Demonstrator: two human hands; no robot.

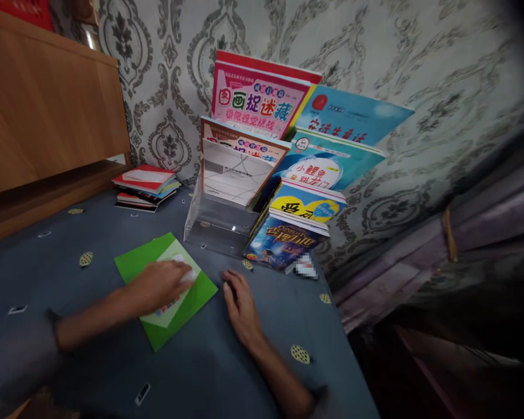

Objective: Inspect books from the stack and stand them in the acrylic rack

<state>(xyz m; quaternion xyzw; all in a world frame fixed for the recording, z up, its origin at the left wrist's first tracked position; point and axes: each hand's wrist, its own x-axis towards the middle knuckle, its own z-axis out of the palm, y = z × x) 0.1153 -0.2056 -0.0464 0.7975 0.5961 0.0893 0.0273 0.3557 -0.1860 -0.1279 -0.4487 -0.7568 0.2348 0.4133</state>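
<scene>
A green book (159, 337) with a pale diamond panel on its cover lies flat on the cloth-covered table (192, 372). My left hand (163, 282) is over the middle of that cover, closed on a crumpled white wipe (192, 276) that shows at its fingertips. The hand is slightly blurred and hides part of the cover. Just right of the book, my right hand (243, 311) rests on the table with nothing in it, its fingers loosely bent and the thumb apart.
A clear acrylic rack (218, 227) holds several upright children's books behind my hands. Beside it on the left is a low stack of books (146, 183). A wooden cabinet (52, 99) stands at the left, and a curtain (397, 267) hangs beyond the table's right edge.
</scene>
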